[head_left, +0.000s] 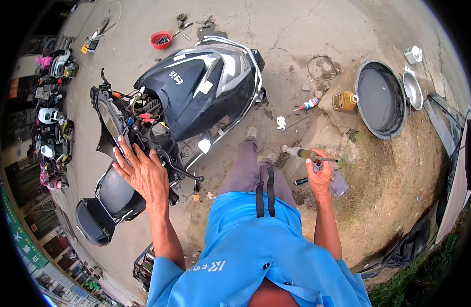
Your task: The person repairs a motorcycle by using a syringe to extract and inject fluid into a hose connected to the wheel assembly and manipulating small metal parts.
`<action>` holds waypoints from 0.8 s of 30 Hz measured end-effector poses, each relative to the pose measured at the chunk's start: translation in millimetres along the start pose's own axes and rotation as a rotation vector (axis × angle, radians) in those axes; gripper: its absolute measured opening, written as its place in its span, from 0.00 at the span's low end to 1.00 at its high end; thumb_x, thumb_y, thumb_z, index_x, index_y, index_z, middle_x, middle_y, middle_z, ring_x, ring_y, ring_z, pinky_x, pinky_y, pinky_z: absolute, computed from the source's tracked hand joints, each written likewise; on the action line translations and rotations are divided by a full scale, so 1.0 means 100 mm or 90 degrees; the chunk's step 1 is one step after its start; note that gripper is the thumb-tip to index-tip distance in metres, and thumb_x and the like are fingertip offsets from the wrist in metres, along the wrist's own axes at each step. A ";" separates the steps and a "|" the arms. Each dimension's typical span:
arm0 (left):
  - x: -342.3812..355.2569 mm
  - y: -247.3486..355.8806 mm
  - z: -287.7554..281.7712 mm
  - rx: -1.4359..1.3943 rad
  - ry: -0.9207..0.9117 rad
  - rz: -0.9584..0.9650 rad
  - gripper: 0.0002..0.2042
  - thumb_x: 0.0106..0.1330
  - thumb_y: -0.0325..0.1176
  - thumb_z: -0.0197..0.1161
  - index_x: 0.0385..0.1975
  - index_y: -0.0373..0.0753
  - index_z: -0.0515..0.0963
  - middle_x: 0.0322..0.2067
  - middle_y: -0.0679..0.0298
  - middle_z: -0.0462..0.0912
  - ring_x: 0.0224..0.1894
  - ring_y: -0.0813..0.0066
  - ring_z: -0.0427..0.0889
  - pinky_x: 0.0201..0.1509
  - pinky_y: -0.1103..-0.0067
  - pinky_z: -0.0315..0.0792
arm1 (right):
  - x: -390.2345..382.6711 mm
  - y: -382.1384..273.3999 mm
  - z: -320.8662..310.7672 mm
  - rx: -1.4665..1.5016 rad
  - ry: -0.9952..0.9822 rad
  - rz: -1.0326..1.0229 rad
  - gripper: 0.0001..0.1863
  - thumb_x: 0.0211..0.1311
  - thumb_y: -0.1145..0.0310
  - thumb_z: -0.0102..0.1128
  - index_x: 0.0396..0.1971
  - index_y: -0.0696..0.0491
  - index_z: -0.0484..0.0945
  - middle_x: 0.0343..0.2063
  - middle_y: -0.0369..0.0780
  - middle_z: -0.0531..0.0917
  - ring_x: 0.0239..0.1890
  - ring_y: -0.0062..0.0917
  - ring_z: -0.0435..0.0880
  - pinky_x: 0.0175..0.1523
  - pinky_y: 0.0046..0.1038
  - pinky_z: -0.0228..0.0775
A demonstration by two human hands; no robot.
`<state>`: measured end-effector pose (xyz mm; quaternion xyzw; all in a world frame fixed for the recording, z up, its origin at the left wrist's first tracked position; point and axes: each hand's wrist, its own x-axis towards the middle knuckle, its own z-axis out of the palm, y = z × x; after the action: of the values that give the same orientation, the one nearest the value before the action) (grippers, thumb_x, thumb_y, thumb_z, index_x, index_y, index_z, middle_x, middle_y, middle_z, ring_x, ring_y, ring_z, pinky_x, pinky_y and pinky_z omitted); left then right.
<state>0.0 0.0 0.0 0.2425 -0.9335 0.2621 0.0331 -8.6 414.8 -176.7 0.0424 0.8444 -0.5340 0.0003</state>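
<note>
A dark scooter [207,97] with silver trim stands on my left, its front opened to show wiring and red connectors [146,117]. My left hand [144,174] has its fingers spread over the dark frame beside the seat [120,190]; whether it rests on it, I cannot tell. My right hand [320,176] grips a large syringe [300,152] with brownish fluid and a short hose. Below that hand a clear plastic container [338,185] and a dark-handled tool [301,181] lie on the ground.
A black basin [373,100], metal bowl [412,89], amber jug [343,101], tube [309,104] and white container [413,55] are on the right. A red bowl of tools [160,41] sits at the back. Parked scooters [52,117] line the left; metal sheeting [445,117] edges the right.
</note>
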 end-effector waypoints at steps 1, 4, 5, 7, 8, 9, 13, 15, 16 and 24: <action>0.05 -0.08 -0.04 0.003 0.015 0.013 0.25 0.71 0.45 0.52 0.59 0.33 0.74 0.75 0.59 0.47 0.77 0.56 0.43 0.77 0.60 0.34 | -0.05 -0.07 0.10 -0.001 -0.001 -0.008 0.17 0.57 0.74 0.66 0.48 0.51 0.77 0.46 0.42 0.81 0.45 0.33 0.81 0.43 0.31 0.75; -0.12 0.20 -0.01 0.001 -0.004 -0.001 0.26 0.71 0.45 0.50 0.61 0.32 0.72 0.75 0.59 0.47 0.77 0.57 0.41 0.77 0.61 0.31 | 0.18 0.02 -0.15 -0.040 -0.007 -0.040 0.17 0.56 0.75 0.66 0.47 0.53 0.77 0.44 0.42 0.81 0.44 0.32 0.81 0.42 0.29 0.74; -0.16 0.24 0.01 0.008 -0.009 0.000 0.27 0.72 0.46 0.50 0.61 0.31 0.71 0.75 0.58 0.46 0.77 0.57 0.41 0.77 0.61 0.31 | 0.22 0.05 -0.18 -0.045 -0.010 -0.037 0.17 0.55 0.75 0.67 0.46 0.54 0.77 0.43 0.41 0.82 0.44 0.32 0.81 0.42 0.28 0.74; -0.08 0.06 -0.08 0.056 -0.002 0.032 0.28 0.73 0.47 0.48 0.63 0.30 0.68 0.75 0.59 0.46 0.77 0.58 0.41 0.77 0.60 0.31 | 0.11 0.06 0.10 0.003 0.014 -0.017 0.16 0.55 0.75 0.67 0.45 0.54 0.77 0.43 0.42 0.82 0.44 0.33 0.81 0.41 0.28 0.74; -0.05 0.03 -0.09 0.073 -0.012 0.038 0.28 0.73 0.48 0.47 0.64 0.30 0.68 0.75 0.59 0.46 0.77 0.58 0.41 0.77 0.60 0.32 | 0.09 0.08 0.18 0.011 0.015 -0.002 0.16 0.55 0.75 0.67 0.44 0.54 0.77 0.43 0.42 0.82 0.42 0.32 0.81 0.40 0.28 0.74; -0.06 0.05 -0.09 0.081 -0.029 0.036 0.28 0.74 0.48 0.46 0.64 0.30 0.68 0.75 0.60 0.46 0.77 0.58 0.41 0.77 0.60 0.32 | 0.12 0.08 0.18 0.008 0.010 0.005 0.15 0.55 0.75 0.67 0.44 0.54 0.77 0.43 0.41 0.81 0.39 0.32 0.81 0.40 0.28 0.73; -0.12 0.11 -0.19 0.082 0.019 0.030 0.24 0.76 0.46 0.47 0.61 0.33 0.71 0.74 0.60 0.49 0.76 0.57 0.45 0.76 0.61 0.42 | 0.25 0.11 0.09 -0.008 0.012 0.029 0.16 0.54 0.73 0.67 0.44 0.55 0.77 0.36 0.40 0.80 0.30 0.28 0.77 0.37 0.28 0.71; -0.12 0.23 -0.43 -0.028 0.048 0.052 0.22 0.73 0.41 0.53 0.61 0.34 0.72 0.74 0.58 0.51 0.75 0.55 0.47 0.76 0.61 0.47 | 0.32 0.15 0.08 0.002 0.016 0.046 0.17 0.54 0.73 0.67 0.45 0.55 0.77 0.34 0.40 0.79 0.30 0.28 0.76 0.37 0.28 0.71; -0.10 0.36 -0.63 -0.040 0.100 0.115 0.19 0.70 0.34 0.58 0.58 0.34 0.74 0.70 0.55 0.60 0.70 0.52 0.59 0.71 0.62 0.58 | 0.36 0.17 0.10 0.013 0.009 0.057 0.17 0.54 0.73 0.67 0.45 0.55 0.77 0.31 0.40 0.79 0.29 0.27 0.76 0.36 0.28 0.71; -0.40 2.26 -0.32 -0.611 -0.306 0.461 0.22 0.61 0.29 0.66 0.55 0.35 0.73 0.56 0.53 0.75 0.56 0.52 0.74 0.60 0.64 0.68 | 0.71 0.16 0.18 0.091 -0.030 0.079 0.17 0.53 0.74 0.68 0.45 0.56 0.78 0.30 0.39 0.78 0.29 0.25 0.76 0.36 0.27 0.72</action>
<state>-73.4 201.6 -87.1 -0.0776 -0.9509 -0.2516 -0.1628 -79.2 410.7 -201.9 0.0822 0.7995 -0.5929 0.0501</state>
